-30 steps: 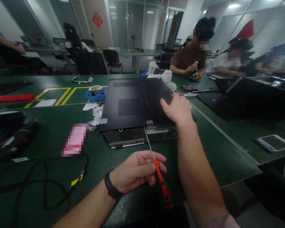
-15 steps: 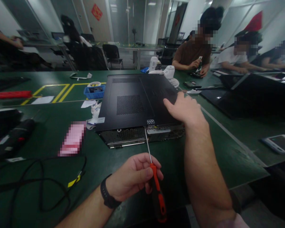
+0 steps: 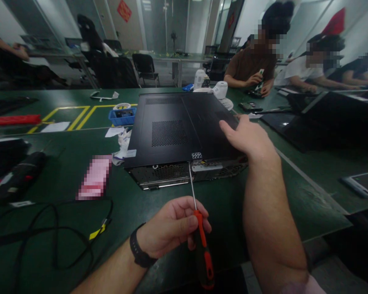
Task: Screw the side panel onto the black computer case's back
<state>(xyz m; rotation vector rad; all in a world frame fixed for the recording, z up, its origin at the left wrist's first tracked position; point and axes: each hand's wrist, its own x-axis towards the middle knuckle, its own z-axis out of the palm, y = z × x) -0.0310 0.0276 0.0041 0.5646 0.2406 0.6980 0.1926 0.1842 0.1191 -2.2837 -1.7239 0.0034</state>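
A black desktop computer case [image 3: 168, 106] lies flat on the green table, its perforated back panel facing me. My left hand [image 3: 179, 222], with a black watch on its wrist, is closed round a screwdriver [image 3: 206, 261] where the red and black handle meets the shaft. The thin shaft points away from me, and its tip meets the back panel's upper edge near a patterned sticker [image 3: 196, 155]. My right hand [image 3: 251, 136] grips the case's right edge, thumb on the top cover. Its fingers bend over the side, and their tips are hidden.
Left of the case are a blue bin [image 3: 122, 116], white gloves [image 3: 124, 143], a pink blurred item [image 3: 95, 177] and black cables [image 3: 53, 228]. A phone [image 3: 366, 183] and a dark laptop [image 3: 334, 122] lie to the right. Across the table a person [image 3: 251, 67] handles small parts.
My right hand has shifted slightly right along with the case's right side. My left hand and the screwdriver stay nearly still. The whole view has tilted a little.
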